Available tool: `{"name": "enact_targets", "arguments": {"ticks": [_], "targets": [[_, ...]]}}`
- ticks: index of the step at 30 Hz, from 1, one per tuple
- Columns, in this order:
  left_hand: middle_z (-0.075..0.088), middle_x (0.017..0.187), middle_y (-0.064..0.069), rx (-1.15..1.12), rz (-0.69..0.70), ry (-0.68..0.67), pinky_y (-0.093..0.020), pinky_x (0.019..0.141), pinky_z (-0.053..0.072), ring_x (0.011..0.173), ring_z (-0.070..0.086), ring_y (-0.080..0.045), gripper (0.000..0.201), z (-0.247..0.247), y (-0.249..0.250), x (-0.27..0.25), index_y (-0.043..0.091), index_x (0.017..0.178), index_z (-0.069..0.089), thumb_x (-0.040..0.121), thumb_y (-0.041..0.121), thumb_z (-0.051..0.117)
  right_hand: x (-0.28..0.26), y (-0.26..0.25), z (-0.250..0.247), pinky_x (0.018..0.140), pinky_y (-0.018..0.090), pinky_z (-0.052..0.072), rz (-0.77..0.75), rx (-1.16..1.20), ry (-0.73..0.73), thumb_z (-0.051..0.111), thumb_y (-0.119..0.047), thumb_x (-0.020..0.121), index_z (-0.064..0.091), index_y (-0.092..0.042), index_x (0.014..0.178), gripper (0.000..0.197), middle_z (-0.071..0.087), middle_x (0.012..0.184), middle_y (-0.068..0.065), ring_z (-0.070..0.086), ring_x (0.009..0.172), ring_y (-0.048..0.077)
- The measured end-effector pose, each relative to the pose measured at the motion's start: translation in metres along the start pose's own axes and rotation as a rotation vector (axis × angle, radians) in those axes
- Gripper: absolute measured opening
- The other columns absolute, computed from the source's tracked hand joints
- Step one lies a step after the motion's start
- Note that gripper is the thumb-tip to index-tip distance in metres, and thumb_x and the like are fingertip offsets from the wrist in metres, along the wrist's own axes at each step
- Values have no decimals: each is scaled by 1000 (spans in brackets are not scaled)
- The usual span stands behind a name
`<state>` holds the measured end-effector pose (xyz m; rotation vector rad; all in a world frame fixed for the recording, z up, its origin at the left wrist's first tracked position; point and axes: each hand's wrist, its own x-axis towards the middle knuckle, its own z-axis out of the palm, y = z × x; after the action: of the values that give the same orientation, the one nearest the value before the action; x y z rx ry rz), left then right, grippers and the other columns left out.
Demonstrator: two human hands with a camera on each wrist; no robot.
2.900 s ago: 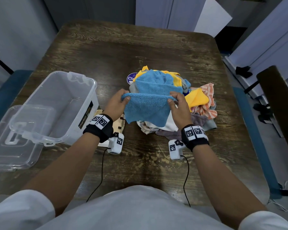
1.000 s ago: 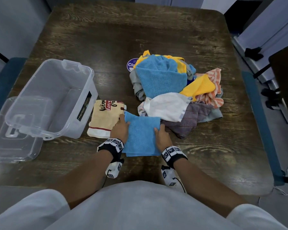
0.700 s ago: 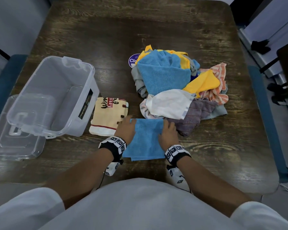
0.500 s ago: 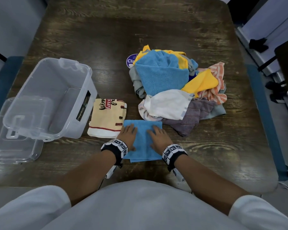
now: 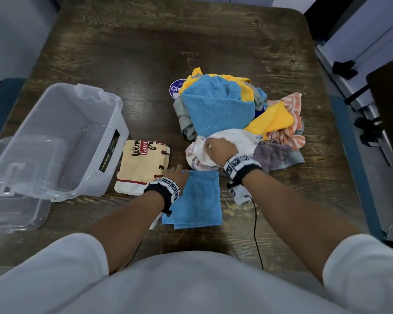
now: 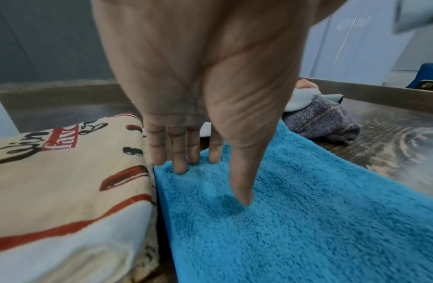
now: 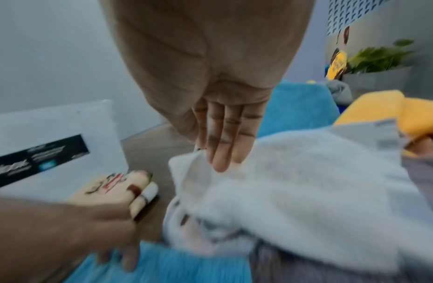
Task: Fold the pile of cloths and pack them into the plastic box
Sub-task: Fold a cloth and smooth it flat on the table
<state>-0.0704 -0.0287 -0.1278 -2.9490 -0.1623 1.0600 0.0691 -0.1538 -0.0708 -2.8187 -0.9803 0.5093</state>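
Note:
A folded blue cloth (image 5: 195, 198) (image 6: 283, 220) lies on the table's near side. My left hand (image 5: 176, 173) (image 6: 210, 172) rests on its far-left corner with straight fingers (image 6: 180, 160). Touching its left side lies a folded cream cloth with lettering (image 5: 143, 164) (image 6: 65, 181). The loose pile of cloths (image 5: 218, 109) sits behind. My right hand (image 5: 218, 148) (image 7: 222, 153) lies on the pile's white cloth (image 5: 241, 138) (image 7: 295, 191), fingers straight at its left edge. The clear plastic box (image 5: 109, 155) (image 7: 53, 124) stands at the left with nothing inside.
The box's lid (image 5: 9, 214) lies under its near-left corner. A round purple sticker (image 5: 175, 88) shows on the table (image 5: 134, 53) behind the pile. A dark chair (image 5: 390, 114) stands off the right edge. A black cable (image 5: 255, 223) hangs from my right wrist.
The blue cloth came down from over the pile and was laid folded, then pressed by both hands. My right hand has since moved up onto the white cloth; the left slid to the corner.

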Motion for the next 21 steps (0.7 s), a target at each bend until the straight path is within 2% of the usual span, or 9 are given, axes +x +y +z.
{"name": "enact_targets", "arguments": {"ticks": [3,5,7,10,12,15,18,21], "targets": [[32,147,-15,-34,-31,97,-45,106,41,132,42,-33,85,-1,1,5,15,147,30,80,27,81,28,5,-26,79,42,53,37,22,80,42,-17,101,57,-12,114,21,62,111,12,62,97,34],[20,158,-19,-40,-19,71,-49,113,33,143,31,-36,97,2,1,10,15,154,19,81,35,80,43,13,-36,86,47,52,66,13,120,46,-15,100,51,-11,130,30,51,129,15,55,112,35],[6,164,-19,-51,-22,8,-53,118,24,149,19,-39,108,7,0,12,14,158,9,81,42,79,57,19,-42,98,49,46,83,-24,137,50,-15,98,41,-10,142,45,38,144,16,45,127,37],[-1,165,-21,-66,-38,-23,-57,120,18,150,14,-42,112,18,0,15,12,159,4,81,43,79,76,26,-43,115,49,32,91,-67,125,56,-17,97,25,-9,153,65,25,158,18,32,142,38],[-2,164,-23,-68,-42,-12,-56,121,16,149,13,-44,112,22,3,17,9,159,4,82,41,79,87,30,-41,118,50,27,99,-102,135,58,-16,95,23,-7,154,69,29,156,18,33,142,38],[-3,164,-25,-43,-45,-12,-55,122,17,149,13,-46,111,24,6,20,7,159,2,84,38,78,100,32,-37,120,52,21,138,-195,170,60,-15,94,36,-6,146,59,41,145,20,39,135,41],[-4,163,-26,-20,-41,-27,-54,122,16,148,12,-47,110,24,6,22,6,158,-1,87,39,75,109,30,-39,121,54,17,149,-239,154,63,-13,92,48,-6,137,48,43,141,22,37,134,41],[-5,163,-27,-7,-30,-29,-54,122,15,148,12,-48,108,25,5,23,5,158,-2,88,41,72,112,27,-41,120,56,17,134,-261,150,63,-15,92,52,-7,133,44,44,139,22,38,132,42]]}}
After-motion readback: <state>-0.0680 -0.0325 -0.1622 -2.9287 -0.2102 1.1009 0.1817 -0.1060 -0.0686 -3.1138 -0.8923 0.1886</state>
